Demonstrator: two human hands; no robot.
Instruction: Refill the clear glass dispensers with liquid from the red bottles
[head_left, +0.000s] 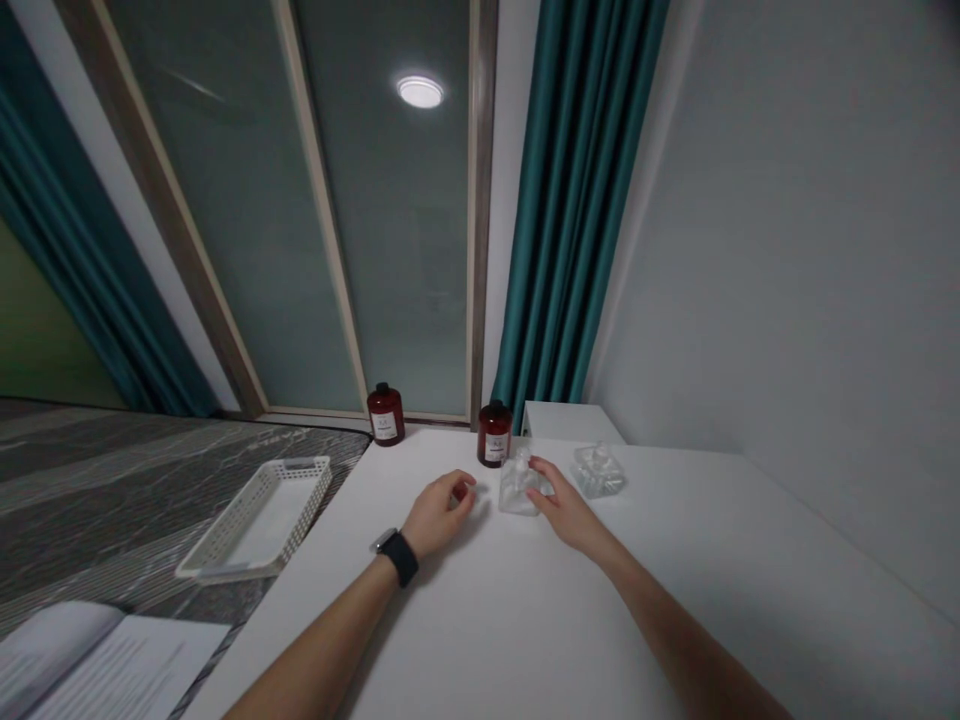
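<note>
My right hand [564, 505] grips a clear glass bottle [517, 488] that stands on the white table [487, 610], fingers wrapped round its right side. My left hand [441, 512], with a black watch at the wrist, rests on the table just left of the bottle. Its fingers are curled into a pinch, and whether anything is in them I cannot make out. A dark red bottle [494, 434] with a black cap stands right behind the clear one. A second clear glass bottle [598, 469] sits to the right of my right hand.
Another dark red bottle [385, 414] stands at the table's far edge by the window. A white plastic basket [259, 517] lies on the grey surface to the left, with open papers [105, 665] nearer me. Teal curtains hang behind; a white wall runs along the right.
</note>
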